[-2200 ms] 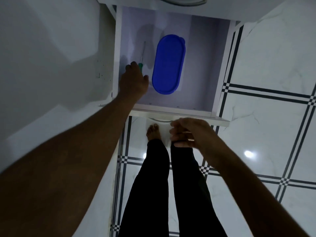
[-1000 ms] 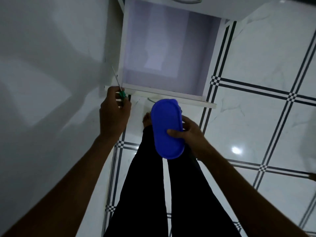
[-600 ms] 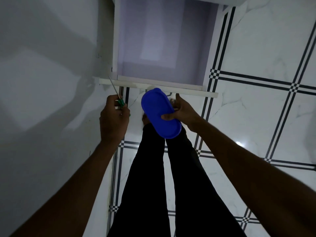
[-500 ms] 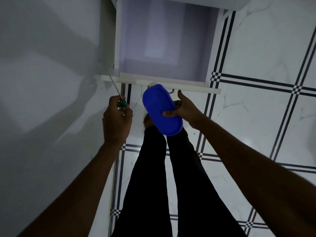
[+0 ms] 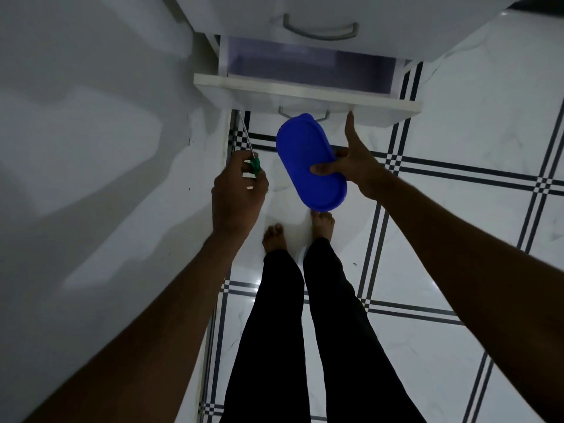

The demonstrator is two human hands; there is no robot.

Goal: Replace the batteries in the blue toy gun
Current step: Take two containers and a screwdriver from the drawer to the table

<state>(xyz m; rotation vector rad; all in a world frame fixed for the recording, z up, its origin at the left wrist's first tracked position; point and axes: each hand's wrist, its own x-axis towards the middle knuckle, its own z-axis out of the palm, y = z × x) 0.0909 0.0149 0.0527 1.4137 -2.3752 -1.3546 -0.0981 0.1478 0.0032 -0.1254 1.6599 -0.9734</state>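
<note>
1. The left hand (image 5: 236,195), left of the frame's centre, is curled round the green handle of a screwdriver (image 5: 249,152). Its thin shaft points up toward the drawer. Held this way the tool is probably being carried for a battery-cover screw; that is a guess, since no screw shows.

2. The right hand (image 5: 351,164), just right of centre, grips a blue oval container (image 5: 309,161), thumb pressed on its top face and other fingers hidden beneath. One finger is stretched out, its tip touching the front panel of the drawer (image 5: 308,97). The pose fits pushing the drawer shut without setting the box down.

3. The drawer sits in the upper middle of the frame, only part-way out of the white cabinet, and the strip of its interior that shows looks bare. A second handle (image 5: 320,27) shows on the drawer above.

4. The blue toy gun is not in view. What the container holds cannot be told; batteries are a fair guess.

5. The person stands barefoot on the white tiled floor (image 5: 457,209) with dark grid lines, so both items are held in mid-air, with no bench in view.
</note>
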